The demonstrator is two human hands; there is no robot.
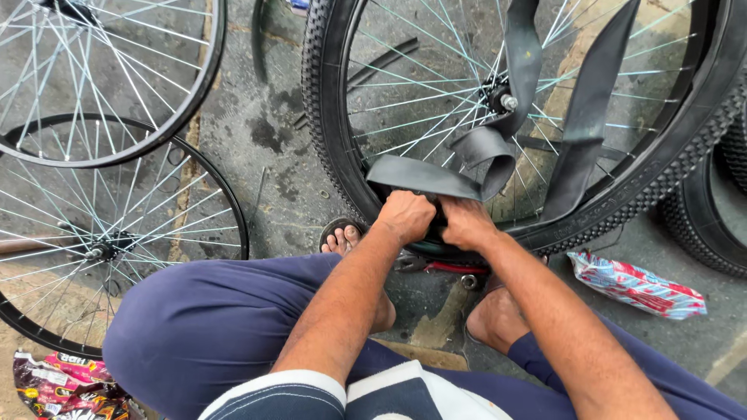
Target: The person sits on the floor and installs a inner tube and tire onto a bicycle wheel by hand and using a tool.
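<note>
Head view: left hand [406, 216] and right hand [465, 222] side by side, touching, both curled shut on the lower edge of a knobby black tyre [327, 117] on its spoked wheel, upright on the concrete floor [257, 140]; limp black inner tube [436, 177] draped just above the knuckles, looping through the spokes; two bare rims [206, 70] left; striped wrapper [636, 285] right, well apart.

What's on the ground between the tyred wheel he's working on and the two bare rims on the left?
In the head view, mostly bare stained concrete; the person's sandalled toes poke in near the wheel.
</note>
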